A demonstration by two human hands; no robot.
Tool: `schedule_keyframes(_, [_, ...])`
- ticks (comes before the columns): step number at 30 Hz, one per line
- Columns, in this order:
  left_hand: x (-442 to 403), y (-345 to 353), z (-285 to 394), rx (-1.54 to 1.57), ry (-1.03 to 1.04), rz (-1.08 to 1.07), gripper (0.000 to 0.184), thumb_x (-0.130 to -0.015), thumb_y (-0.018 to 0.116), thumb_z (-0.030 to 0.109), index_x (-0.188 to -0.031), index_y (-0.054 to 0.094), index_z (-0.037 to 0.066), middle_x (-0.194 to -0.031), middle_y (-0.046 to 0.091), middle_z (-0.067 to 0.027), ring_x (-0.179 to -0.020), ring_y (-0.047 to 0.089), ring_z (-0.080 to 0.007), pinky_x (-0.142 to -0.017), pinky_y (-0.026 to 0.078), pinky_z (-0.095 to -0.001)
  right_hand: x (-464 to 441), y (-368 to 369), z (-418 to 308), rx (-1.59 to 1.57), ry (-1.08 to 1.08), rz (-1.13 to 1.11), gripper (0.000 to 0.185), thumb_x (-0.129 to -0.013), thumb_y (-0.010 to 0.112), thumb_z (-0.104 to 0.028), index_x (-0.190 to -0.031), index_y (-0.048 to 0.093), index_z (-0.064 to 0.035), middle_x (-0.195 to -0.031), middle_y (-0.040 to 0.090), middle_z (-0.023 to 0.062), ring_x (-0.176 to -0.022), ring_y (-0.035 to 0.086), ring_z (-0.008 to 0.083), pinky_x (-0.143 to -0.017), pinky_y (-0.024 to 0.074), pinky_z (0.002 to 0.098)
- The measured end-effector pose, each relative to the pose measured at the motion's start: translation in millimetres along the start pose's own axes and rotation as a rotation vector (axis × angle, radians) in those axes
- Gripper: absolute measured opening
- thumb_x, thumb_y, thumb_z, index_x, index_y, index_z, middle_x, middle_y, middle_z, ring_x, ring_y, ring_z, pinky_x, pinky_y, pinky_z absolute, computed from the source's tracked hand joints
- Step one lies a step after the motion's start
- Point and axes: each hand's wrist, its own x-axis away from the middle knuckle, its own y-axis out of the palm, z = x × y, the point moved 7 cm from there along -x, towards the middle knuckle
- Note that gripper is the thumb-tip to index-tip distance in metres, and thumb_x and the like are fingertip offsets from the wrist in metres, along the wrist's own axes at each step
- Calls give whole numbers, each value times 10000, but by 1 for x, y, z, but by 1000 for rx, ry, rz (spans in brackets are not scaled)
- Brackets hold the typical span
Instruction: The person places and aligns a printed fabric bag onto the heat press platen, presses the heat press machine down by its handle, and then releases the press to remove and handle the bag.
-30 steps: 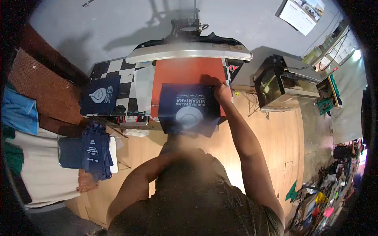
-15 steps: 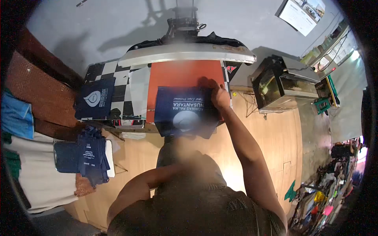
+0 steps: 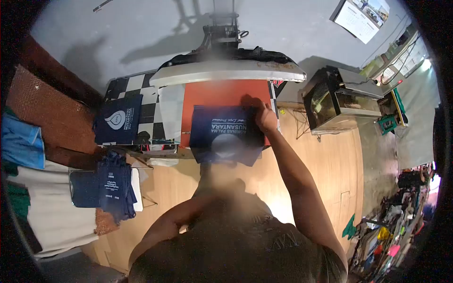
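A navy cloth bag (image 3: 200,127) with white printed lettering and a round pale emblem lies on the orange-red pad (image 3: 212,94) of a heat press, its lower part hanging over the front edge. At its upper right corner my right hand (image 3: 267,118) has its fingers closed on the cloth. My left arm bends in toward my body; a blurry smudge at mid-picture hides that hand. The press's white upper plate (image 3: 226,71) is raised behind the pad. To the left, another navy printed bag (image 3: 118,120) lies flat on the checkered table (image 3: 146,96).
A pile of navy printed bags (image 3: 113,188) rests on a low stand at left, near brown carpet-like material (image 3: 42,108) and blue cloth (image 3: 21,141). On the right stand a glass-fronted box (image 3: 344,101) and a heap of mixed items (image 3: 387,231).
The view has shifted slightly, so the press and tables sit a little right and lower. My right hand stays on the bag's corner; the bag looks much the same.
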Motion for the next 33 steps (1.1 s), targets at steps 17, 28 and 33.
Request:
schedule_keyframes(17, [1,-257,105,-82,473,842,324,-869,660,85,-1189,630,40,-1324,591,-206,-1265,535,-412,-1048,448,-482,-8,-2,6,-61,-12,92,321,-968,493,-194,-1257,598,-100,-1148,633,229,-1038,617,486,-838,534,542])
schedule_keyframes(28, [-32,-242,61,-291,362,694,536,-978,606,242,-1464,485,52,-1621,337,-135,-1516,266,-344,-1236,242,-490,68,8,-63,-32,-253,-151,788,-1012,433,-577,-1585,276,-60,-1662,208,205,-1546,145,401,-1232,145,572])
schedule_keyframes(33, [-32,-245,58,-360,353,714,578,-1037,533,347,-1539,407,90,-1643,312,-105,-1528,244,-342,-1227,205,-535,72,-2,-39,242,-247,-193,734,-1001,441,-586,-1588,323,-161,-1680,202,135,-1559,126,365,-1216,111,633])
